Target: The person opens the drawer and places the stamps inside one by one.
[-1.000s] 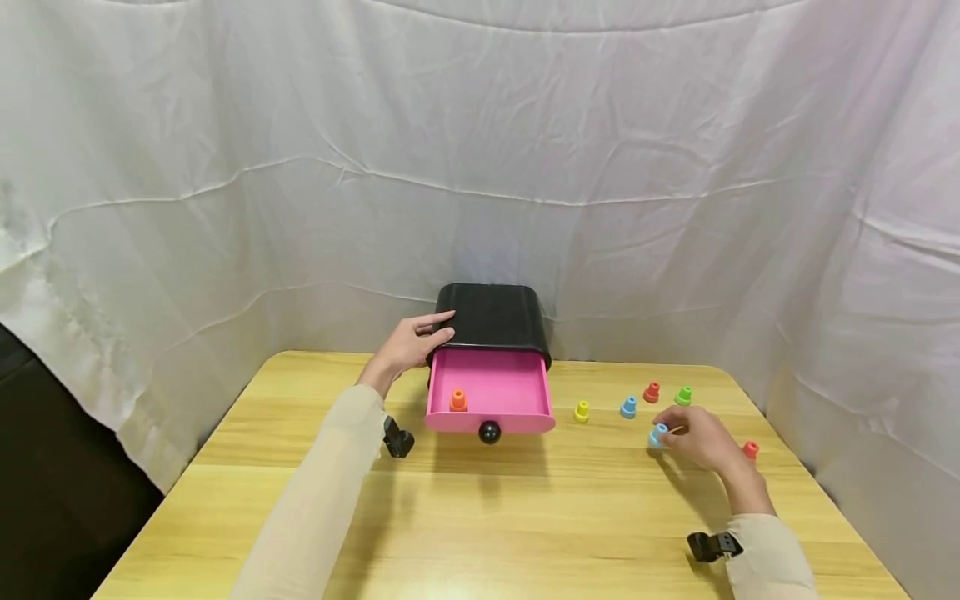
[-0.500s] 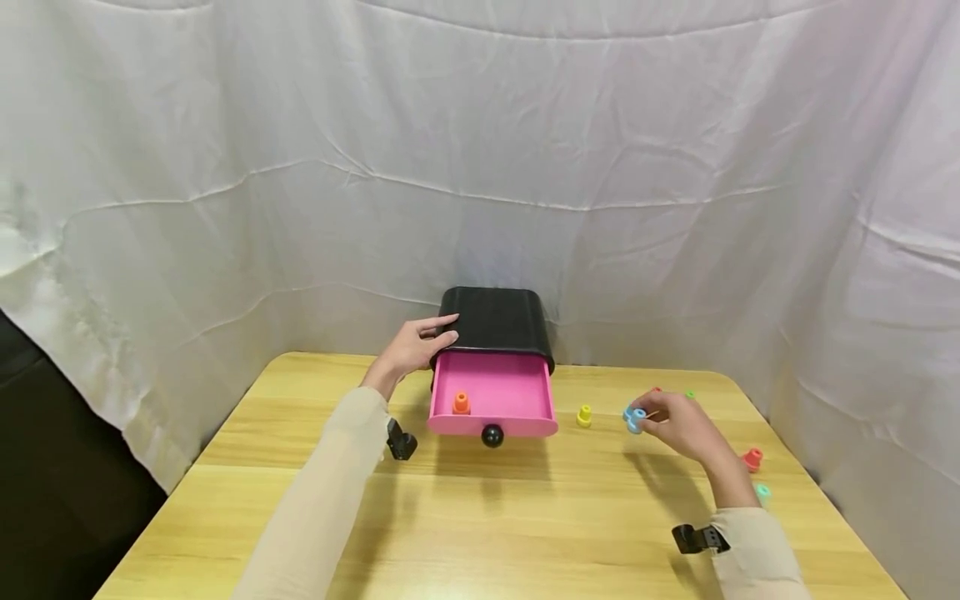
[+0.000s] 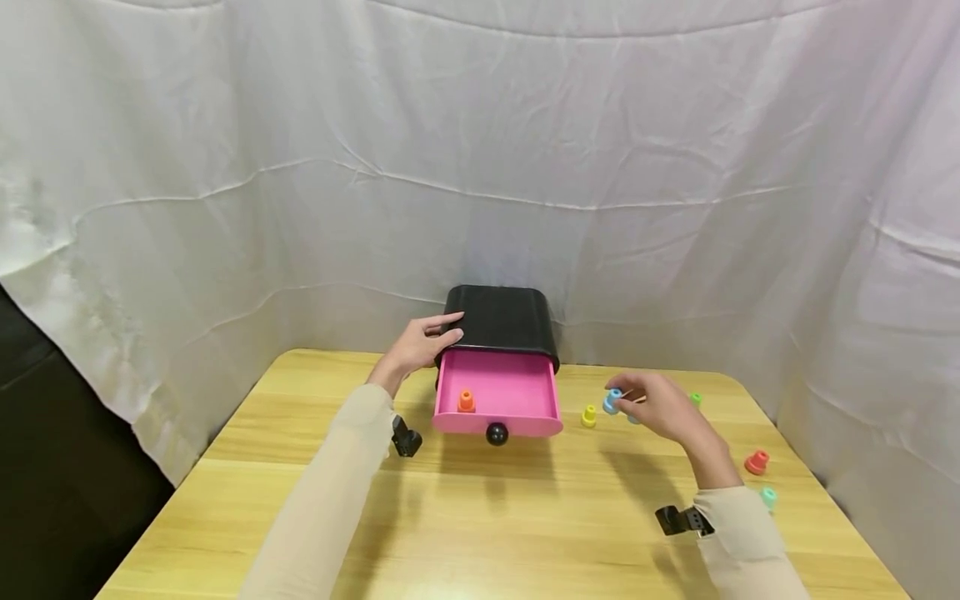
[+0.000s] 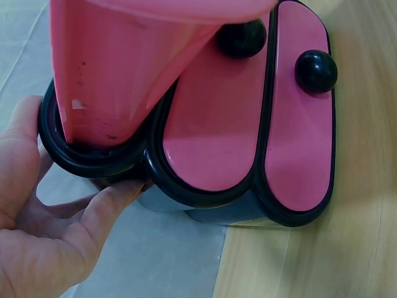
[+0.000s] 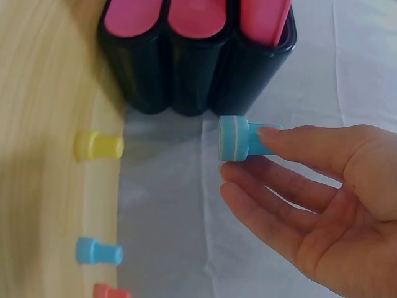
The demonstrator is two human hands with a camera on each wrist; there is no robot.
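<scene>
A black cabinet [image 3: 501, 319] stands at the table's back with its pink top drawer [image 3: 498, 392] pulled out. One orange peg [image 3: 466, 401] stands in the drawer. My left hand [image 3: 442, 333] grips the cabinet's upper left edge; in the left wrist view my left hand [image 4: 62, 174] wraps that side of the cabinet [image 4: 205, 198]. My right hand [image 3: 622, 400] pinches a light blue peg [image 3: 613, 401] in the air just right of the drawer. The right wrist view shows the blue peg [image 5: 239, 138] between thumb and forefinger, in front of the cabinet [image 5: 198, 68].
A yellow peg [image 3: 589, 416] stands on the wooden table [image 3: 487, 517] beside the drawer. A green peg [image 3: 696, 399], a red peg [image 3: 757, 462] and a teal peg [image 3: 768, 497] lie further right. White cloth walls in the table at the back and sides.
My right hand has lifted the light blue peg off the table at the right and carried it left, nearer the drawer. The left hand has stayed on the cabinet.
</scene>
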